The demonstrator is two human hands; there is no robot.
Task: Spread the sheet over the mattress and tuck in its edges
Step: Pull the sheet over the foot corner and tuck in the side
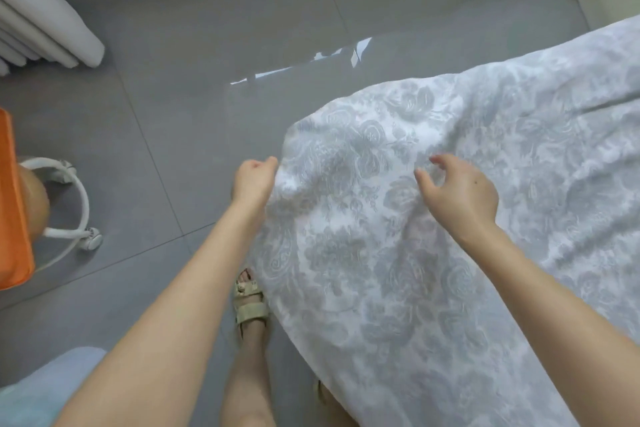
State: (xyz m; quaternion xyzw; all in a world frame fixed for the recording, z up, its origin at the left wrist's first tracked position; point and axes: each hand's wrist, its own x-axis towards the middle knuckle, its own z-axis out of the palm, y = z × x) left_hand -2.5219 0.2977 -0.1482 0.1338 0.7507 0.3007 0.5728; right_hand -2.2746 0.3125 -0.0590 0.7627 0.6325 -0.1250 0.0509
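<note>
L hand (255,180) is curled tight on the sheet (363,270) at its near edge, thumb and fingers pinching a bunch of cloth at the bed corner. R hand (459,196) is over the sheet further in, fingers spread and a bit bent, holding nothing. I can't tell if the tips touch the cloth or hang just above it. The sheet lies draped over the bed corner and hangs down the side toward the floor (194,97). The mattress is hidden under it, so I can only guess its edge from the way the cloth falls.

Step in hand, as I read it: pull the corner out and flatten it. To do it well I'd draw w/ the L hand out and down, away from the R. The R should press flat on top as an anchor, then sweep palm-first toward the edge to chase the ridges out. Pull slow & even, since a jerk could drag the far side off. Leave enough overhang for the tuck. The hem hangs near the sandal (250,302) and is easy to tread on.

Materials: the sheet looks like thin, limp cloth, matte white w/ a grey floral print. Creases fan out from the L pinch, there's a rounded puff at the corner, and long wrinkles run further across the bed. The floor is big grey tiles, glossy, w/ a bright reflection. At the left are an orange pad (10,201) and a white ring base (81,204) on castors, which looks hard & smooth.
</note>
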